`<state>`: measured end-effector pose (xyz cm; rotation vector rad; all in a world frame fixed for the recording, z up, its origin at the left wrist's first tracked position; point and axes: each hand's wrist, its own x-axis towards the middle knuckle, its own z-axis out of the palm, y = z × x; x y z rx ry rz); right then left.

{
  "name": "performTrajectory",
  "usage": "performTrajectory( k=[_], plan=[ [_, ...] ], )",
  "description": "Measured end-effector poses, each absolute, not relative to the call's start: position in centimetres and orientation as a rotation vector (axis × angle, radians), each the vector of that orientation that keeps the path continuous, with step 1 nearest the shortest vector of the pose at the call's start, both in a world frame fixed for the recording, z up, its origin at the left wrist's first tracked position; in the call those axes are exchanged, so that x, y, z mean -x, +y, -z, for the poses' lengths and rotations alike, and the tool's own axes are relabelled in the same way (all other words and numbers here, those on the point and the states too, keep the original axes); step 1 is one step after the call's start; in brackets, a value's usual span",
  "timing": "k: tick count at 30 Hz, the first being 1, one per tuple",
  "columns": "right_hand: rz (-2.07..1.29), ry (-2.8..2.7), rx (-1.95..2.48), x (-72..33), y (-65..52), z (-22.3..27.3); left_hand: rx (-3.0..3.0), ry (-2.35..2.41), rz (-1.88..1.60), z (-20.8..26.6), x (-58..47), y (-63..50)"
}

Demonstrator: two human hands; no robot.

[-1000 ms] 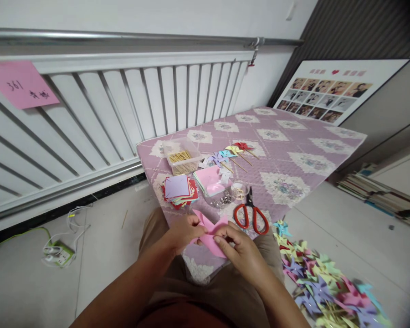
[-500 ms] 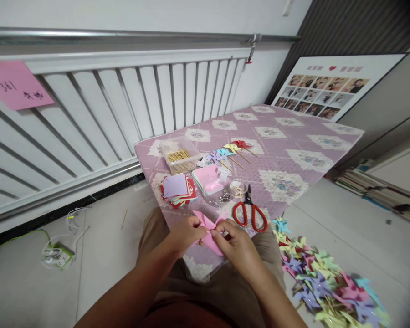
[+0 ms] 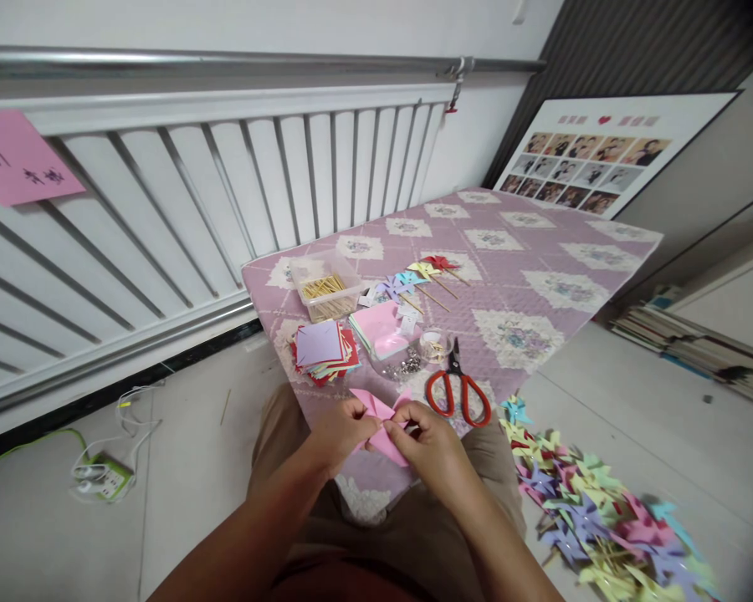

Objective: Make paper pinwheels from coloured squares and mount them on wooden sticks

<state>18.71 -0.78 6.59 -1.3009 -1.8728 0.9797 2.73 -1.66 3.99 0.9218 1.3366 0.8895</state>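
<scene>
A pink paper pinwheel point(image 3: 390, 443), its corners folded in toward the middle, is held between both hands above the near corner of the table. My left hand point(image 3: 346, 433) pinches its left side, thumb close to the centre. From the right, my right hand point(image 3: 427, 441) is closed on it, with thumb and fingers near the centre too. Whatever lies under the fingertips is hidden. Just beyond the hands are red-handled scissors point(image 3: 458, 393), a clear container of small metal pins point(image 3: 407, 361) and a small round tub point(image 3: 436, 346).
A clear box of wooden sticks point(image 3: 326, 288), a stack of slit paper squares point(image 3: 323, 351), pink sheets point(image 3: 380, 324) and several finished pinwheels point(image 3: 407, 280) lie on the cloth-covered table point(image 3: 514, 276). Many pinwheels point(image 3: 596, 510) are heaped on the floor at right. A power strip point(image 3: 110, 478) lies left.
Both hands keep their hold on the pink pinwheel, with only a slight shift of the fingers. The whole view has moved a little; the things on the table stay put.
</scene>
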Motion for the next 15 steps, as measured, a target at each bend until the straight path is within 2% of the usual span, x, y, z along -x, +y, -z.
performTrajectory(
  k=[8,15],
  plan=[
    [-1.146,-1.601,1.398,-17.9,0.2,-5.1,-0.858,1.305,-0.902,-2.9,-2.6,-0.6],
    [-1.162,-1.628,1.451,-17.7,1.1,-4.7,-0.839,1.278,-0.847,-1.5,-2.3,0.1]
  ],
)
